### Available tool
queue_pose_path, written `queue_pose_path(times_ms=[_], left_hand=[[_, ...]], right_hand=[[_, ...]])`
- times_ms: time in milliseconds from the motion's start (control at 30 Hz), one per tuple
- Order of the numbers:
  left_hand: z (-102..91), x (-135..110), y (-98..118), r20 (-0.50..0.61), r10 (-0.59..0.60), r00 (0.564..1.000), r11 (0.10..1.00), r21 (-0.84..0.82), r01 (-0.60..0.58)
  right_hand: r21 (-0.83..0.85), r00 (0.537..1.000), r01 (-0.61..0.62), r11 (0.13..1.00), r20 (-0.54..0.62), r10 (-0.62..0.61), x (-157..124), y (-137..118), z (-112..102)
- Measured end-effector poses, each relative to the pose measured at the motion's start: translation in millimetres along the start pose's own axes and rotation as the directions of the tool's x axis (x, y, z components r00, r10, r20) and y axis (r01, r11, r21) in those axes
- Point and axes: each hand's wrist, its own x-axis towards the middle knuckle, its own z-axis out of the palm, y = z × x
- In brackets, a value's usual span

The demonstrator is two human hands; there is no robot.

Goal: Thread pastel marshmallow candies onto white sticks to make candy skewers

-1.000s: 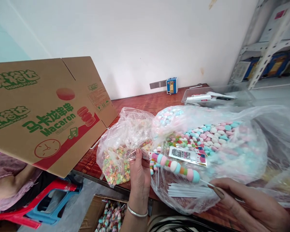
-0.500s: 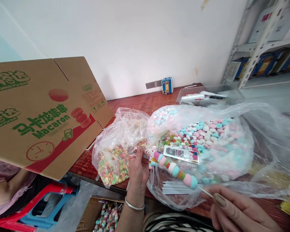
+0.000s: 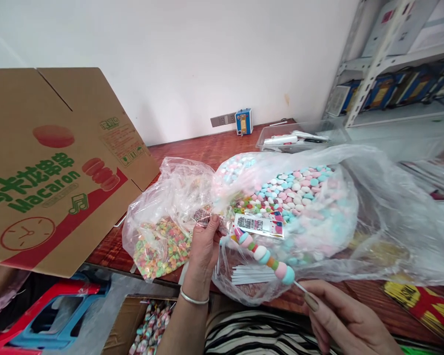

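Note:
My right hand pinches the white stick of a candy skewer, threaded with pink, blue, white and green sweets. The skewer slants up to the left, its top end close to my left hand. Between thumb and fingers that hand grips a clear printed wrapper. Whether the skewer's tip is inside the wrapper or just beside it, I cannot tell. Behind the skewer lies a flat printed packet on a large clear bag of pastel candies. Several white sticks lie below the skewer.
A clear bag of small ring sweets sits left of my hands. A big cardboard carton stands farther left. Below the table edge is a box of wrapped skewers. A plastic tray and blue device stand behind; yellow-red packaging lies right.
The view has swung right, so everything sits farther left in the picture. Both hands keep their holds, and the skewer stays at much the same slant.

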Motion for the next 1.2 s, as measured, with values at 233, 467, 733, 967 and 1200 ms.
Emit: queue_pose_path(times_ms=[233, 467, 733, 967, 1200], left_hand=[[6.5, 1.8, -10.0, -0.010, 0.012, 1.000, 0.999, -0.031, -0.012], [10.0, 6.3, -19.0, 0.018, 0.104, 0.994, 0.994, 0.022, -0.105], [16.3, 6.6, -24.5, 0.098, 0.001, 0.995, 0.991, 0.130, -0.014], [27.5, 4.4, -29.8, 0.140, -0.149, 0.979, 0.989, -0.004, 0.151], [52.4, -5.1, -39.8, 0.097, -0.251, 0.963, 0.909, -0.319, 0.269]], right_hand=[[0.130, 0.998, -0.054, 0.990, -0.023, 0.057, -2.7, 4.6, -3.9], [0.442, 0.967, -0.254, 0.860, 0.146, 0.210, 1.6, 15.6, -1.3], [0.411, 0.978, -0.209, 0.887, 0.106, 0.181, 11.6, 22.5, 2.5], [0.379, 0.984, -0.173, 0.909, 0.102, 0.144, 18.5, 27.2, 3.5], [0.311, 0.985, -0.172, 0.935, 0.065, 0.160, 19.0, 25.8, 12.1]])
